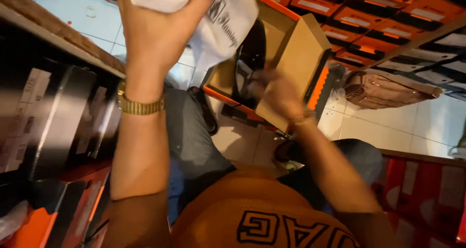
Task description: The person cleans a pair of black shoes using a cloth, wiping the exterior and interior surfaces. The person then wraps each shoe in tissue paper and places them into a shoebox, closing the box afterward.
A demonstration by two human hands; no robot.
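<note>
We have our left hand (155, 29) raised at eleven o'clock, fingers clamped on a bunch of white wrapping paper (218, 20) that is already lifted clear of the open shoe box (296, 58). The box sits at one o'clock with a black shoe (250, 58) still lying inside it. Our right hand (276, 95) is at the box's near edge; it is blurred, so we cannot tell its grip. Stacked boxes (369, 29) line the floor beyond.
</note>
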